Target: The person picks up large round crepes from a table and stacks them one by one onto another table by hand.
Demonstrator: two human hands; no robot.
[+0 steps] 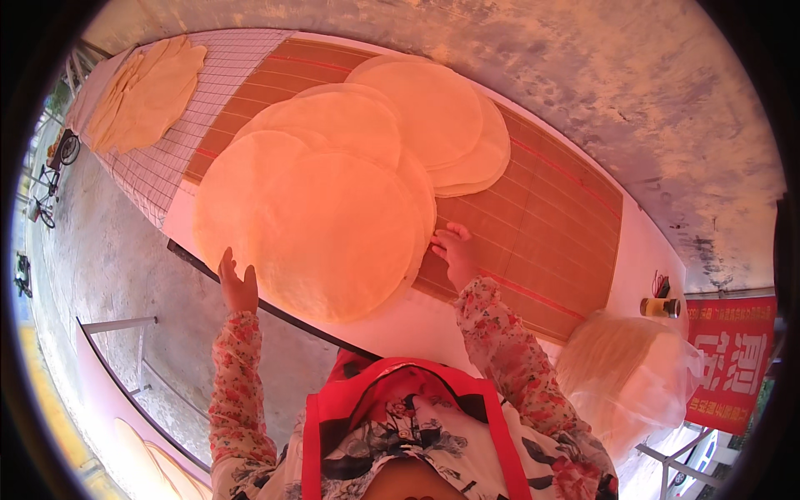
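Note:
Thin round flatbreads (337, 231) lie in an overlapping pile in front of me, the top one overhanging the front edge of the table. My left hand (239, 286) is at the pile's front left rim, thumb and fingers apart, holding nothing. On the other side, my right hand (456, 253) has its fingers slightly curled close to the pile's right edge; whether the fingertips touch it, I cannot tell. Behind, a second overlapping stack of flatbreads (431, 119) rests partly under the nearer ones. Both stacks lie over a brown slatted mat (531, 212).
A white table (381, 325) carries the mat and runs along a wall (625, 94). Folded flatbreads (153, 94) lie on a checked cloth (215, 75) at far left. To the right are a plastic bag (631, 375), a jar (660, 307) and a red banner with writing (728, 362).

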